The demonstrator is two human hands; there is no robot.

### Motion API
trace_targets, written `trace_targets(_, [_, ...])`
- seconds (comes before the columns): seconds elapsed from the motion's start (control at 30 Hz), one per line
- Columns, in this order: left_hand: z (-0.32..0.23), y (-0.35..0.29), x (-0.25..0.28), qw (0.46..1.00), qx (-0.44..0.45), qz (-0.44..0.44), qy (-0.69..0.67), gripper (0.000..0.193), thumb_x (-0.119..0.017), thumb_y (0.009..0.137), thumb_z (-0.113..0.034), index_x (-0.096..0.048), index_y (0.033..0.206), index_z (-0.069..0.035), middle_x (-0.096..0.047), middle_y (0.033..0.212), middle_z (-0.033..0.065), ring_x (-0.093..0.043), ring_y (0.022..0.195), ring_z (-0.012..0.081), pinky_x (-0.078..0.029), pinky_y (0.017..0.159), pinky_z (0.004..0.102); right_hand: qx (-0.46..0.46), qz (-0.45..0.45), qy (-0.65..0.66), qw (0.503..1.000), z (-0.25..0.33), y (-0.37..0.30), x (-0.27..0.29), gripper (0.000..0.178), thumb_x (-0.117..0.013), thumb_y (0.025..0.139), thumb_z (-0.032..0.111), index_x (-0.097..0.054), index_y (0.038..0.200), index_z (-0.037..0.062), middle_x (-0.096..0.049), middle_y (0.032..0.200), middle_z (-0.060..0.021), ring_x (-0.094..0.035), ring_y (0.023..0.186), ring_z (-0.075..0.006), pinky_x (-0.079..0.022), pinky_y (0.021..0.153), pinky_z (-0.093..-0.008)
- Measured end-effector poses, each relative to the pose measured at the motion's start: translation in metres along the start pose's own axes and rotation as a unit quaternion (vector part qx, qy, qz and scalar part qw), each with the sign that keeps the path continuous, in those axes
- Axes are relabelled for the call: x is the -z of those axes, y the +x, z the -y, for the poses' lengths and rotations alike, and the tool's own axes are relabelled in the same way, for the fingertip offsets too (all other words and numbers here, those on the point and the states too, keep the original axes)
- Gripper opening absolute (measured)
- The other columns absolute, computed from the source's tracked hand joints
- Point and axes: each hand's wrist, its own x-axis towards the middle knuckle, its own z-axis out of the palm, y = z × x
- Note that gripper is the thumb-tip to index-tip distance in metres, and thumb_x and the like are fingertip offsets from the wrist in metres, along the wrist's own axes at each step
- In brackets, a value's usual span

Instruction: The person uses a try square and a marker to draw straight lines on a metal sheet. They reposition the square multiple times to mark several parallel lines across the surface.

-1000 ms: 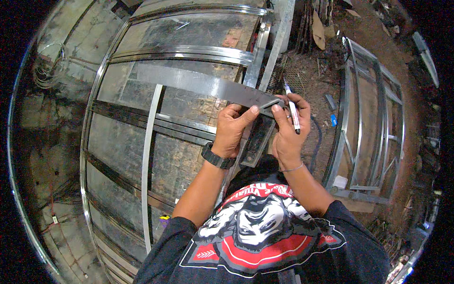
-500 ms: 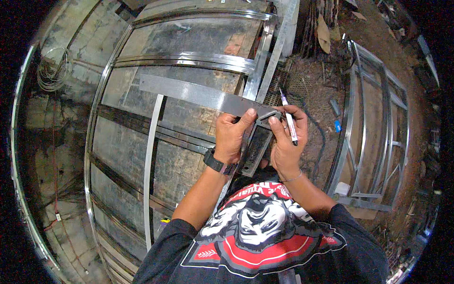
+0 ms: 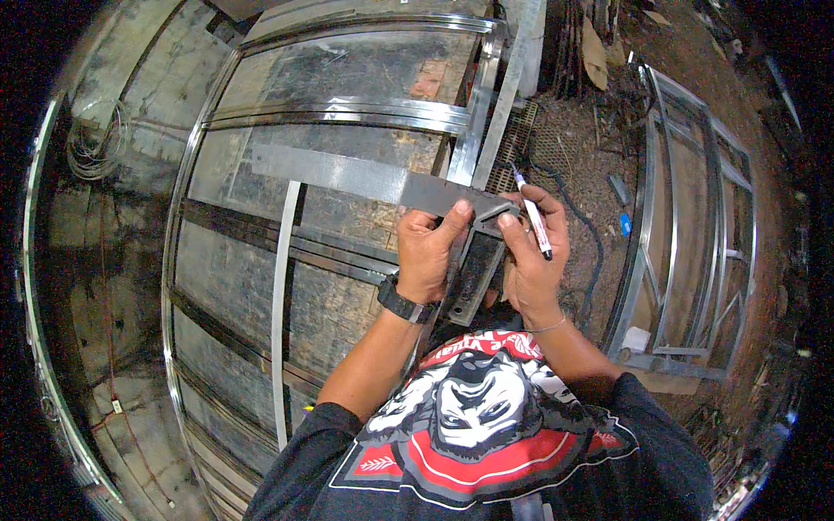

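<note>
My left hand (image 3: 423,256) is closed on a flat grey metal strip (image 3: 330,170), its thumb on top and its other fingers largely hidden below. The strip's near end is darker and meets a metal square (image 3: 476,276), whose slotted handle points back toward my shirt. In my right hand (image 3: 537,256) is a white marker (image 3: 533,211), held between the fingers with its black end toward me and purple end away. My right thumb presses at the square's corner. What lies under the joint is hidden.
A large metal frame with crossbars (image 3: 339,113) lies over worn boards at left. Another narrow bar (image 3: 285,304) runs toward me. At right, a smaller frame (image 3: 665,217) stands near a blue object (image 3: 625,224) and a dark cable (image 3: 596,252). Coiled wire (image 3: 97,148) is far left.
The view has shifted slightly. My right hand and the marker have moved a little to the right, while both hands keep their holds.
</note>
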Motion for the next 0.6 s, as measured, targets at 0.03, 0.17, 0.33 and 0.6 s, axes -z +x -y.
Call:
trace_targets(0.03, [-0.001,0.000,0.001,1.000,0.003,-0.002,0.004,0.025,-0.078,0.095,-0.027,-0.075,0.084,-0.005,-0.068,0.078,-0.0039,-0.054,0.064,0.0053,-0.040,0.058,0.0246,0.018,-0.013,-0.048,0.999,0.005,0.002,0.002,0.039,-0.070,0.097,0.007,-0.055,0.132,0.0005,-0.070,0.115,-0.0120,-0.066,0.101,-0.0153,-0.053,0.091,-0.0279])
trace_targets(0.17, [-0.006,0.001,0.005,1.000,0.024,0.002,-0.003,0.027,-0.078,0.094,-0.026,-0.073,0.078,-0.005,-0.066,0.074,-0.0039,-0.053,0.061,0.0055,-0.040,0.055,0.0251,0.077,-0.032,-0.114,0.990,0.029,0.014,0.016,0.029,-0.066,0.103,0.018,-0.065,0.125,0.0004,-0.072,0.098,-0.0077,-0.066,0.083,-0.0112,-0.054,0.073,-0.0247])
trace_targets(0.33, [-0.003,0.004,0.009,1.000,0.012,0.002,0.004,0.027,-0.078,0.094,-0.024,-0.072,0.076,-0.005,-0.065,0.071,-0.0035,-0.051,0.057,0.0058,-0.038,0.052,0.0247,-0.019,0.085,-0.118,0.989,0.059,0.026,0.006,0.026,-0.066,0.103,0.025,-0.072,0.115,0.0026,-0.071,0.084,-0.0021,-0.063,0.076,-0.0065,-0.048,0.064,-0.0211])
trace_targets(0.6, [0.001,0.004,0.015,1.000,0.008,0.016,0.005,0.018,-0.077,0.095,-0.022,-0.074,0.088,-0.006,-0.070,0.082,-0.0024,-0.057,0.067,0.0067,-0.043,0.061,0.0253,-0.031,0.130,-0.179,0.975,0.049,0.027,-0.004,0.029,-0.067,0.102,0.025,-0.071,0.117,0.0004,-0.071,0.083,-0.0039,-0.061,0.070,-0.0070,-0.048,0.058,-0.0228])
